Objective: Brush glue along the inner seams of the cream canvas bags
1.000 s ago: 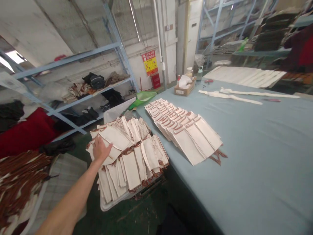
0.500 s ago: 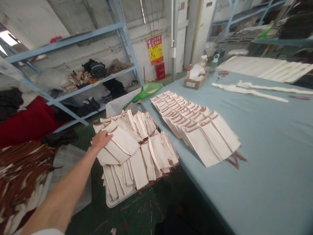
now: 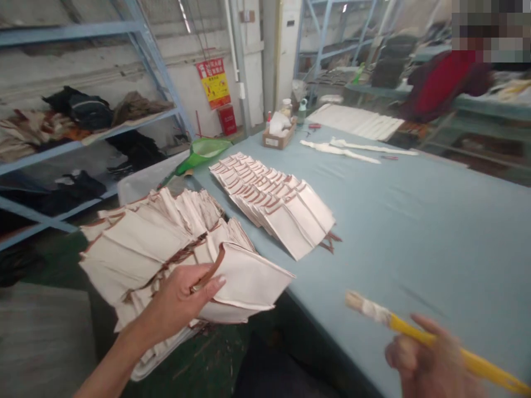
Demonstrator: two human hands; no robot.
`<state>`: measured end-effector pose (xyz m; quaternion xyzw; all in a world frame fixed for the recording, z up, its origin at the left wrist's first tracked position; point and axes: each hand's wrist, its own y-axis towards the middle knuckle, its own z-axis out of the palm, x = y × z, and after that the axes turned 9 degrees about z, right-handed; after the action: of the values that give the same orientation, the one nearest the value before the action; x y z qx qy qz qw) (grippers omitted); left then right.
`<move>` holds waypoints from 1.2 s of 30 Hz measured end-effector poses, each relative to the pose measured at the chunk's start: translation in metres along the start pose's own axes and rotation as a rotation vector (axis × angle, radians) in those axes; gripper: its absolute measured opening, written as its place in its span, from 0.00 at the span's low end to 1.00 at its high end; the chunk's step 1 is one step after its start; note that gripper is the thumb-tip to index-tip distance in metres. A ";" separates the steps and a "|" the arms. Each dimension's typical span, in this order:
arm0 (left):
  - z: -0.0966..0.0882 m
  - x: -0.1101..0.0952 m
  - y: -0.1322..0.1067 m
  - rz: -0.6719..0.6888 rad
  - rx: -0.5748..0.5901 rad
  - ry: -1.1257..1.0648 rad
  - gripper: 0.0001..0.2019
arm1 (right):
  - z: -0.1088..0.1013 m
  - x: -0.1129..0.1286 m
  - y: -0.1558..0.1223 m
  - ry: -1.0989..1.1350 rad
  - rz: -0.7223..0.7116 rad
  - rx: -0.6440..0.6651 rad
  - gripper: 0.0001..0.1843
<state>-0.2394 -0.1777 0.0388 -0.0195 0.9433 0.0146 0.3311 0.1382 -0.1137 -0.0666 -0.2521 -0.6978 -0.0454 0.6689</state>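
My left hand (image 3: 188, 296) is closed on the brown-trimmed edge of a cream fabric piece (image 3: 253, 276), lifted over the filled crate and close to the table edge. Below and behind it, stacked cream pieces (image 3: 141, 237) with brown edging fill the crate. At the lower right, my right hand (image 3: 431, 354), blurred, grips a yellow-handled brush (image 3: 409, 327) above the table; its pale tip points left. Between the hands, farther back, overlapping rows of cream pieces (image 3: 274, 193) lie on the table, brown straps (image 3: 331, 242) sticking out at the near end.
The blue-covered table (image 3: 415, 221) spans the right side. On it are a cardboard box (image 3: 279, 135) with tissue, a bottle (image 3: 302, 110) and white strips (image 3: 340, 152). A green bag (image 3: 203, 155) lies behind the crate. Shelving (image 3: 161, 72) stands left; a person in red (image 3: 435, 83) is at the back right.
My left hand has lifted a cream piece from the crate and brought it right, toward the table. My right hand with the brush has come into view. The view has turned right.
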 end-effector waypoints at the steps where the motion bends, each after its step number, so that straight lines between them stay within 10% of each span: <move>1: 0.017 -0.016 0.005 0.067 0.028 -0.033 0.22 | 0.002 0.016 -0.003 -0.009 -0.107 -0.001 0.22; 5: 0.079 -0.067 0.025 0.341 0.227 -0.252 0.20 | 0.004 0.058 -0.015 -0.154 -0.647 0.048 0.16; 10: 0.123 -0.110 0.045 0.636 0.543 -0.437 0.19 | -0.016 0.055 -0.035 -0.396 -0.811 0.151 0.15; 14: 0.157 -0.130 0.053 0.821 0.292 -0.402 0.11 | -0.050 0.036 -0.055 -0.414 -0.735 -0.243 0.16; 19: 0.217 -0.144 0.042 0.956 0.116 -0.342 0.25 | -0.088 0.017 -0.081 -0.397 -0.637 -0.649 0.18; 36: 0.319 -0.232 -0.019 0.960 -0.097 -0.356 0.07 | -0.202 -0.015 -0.076 -0.448 -0.597 -0.739 0.19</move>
<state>0.1418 -0.1772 -0.0657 0.4033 0.7731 0.2120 0.4413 0.2909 -0.2647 -0.0396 -0.2649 -0.8026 -0.4222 0.3279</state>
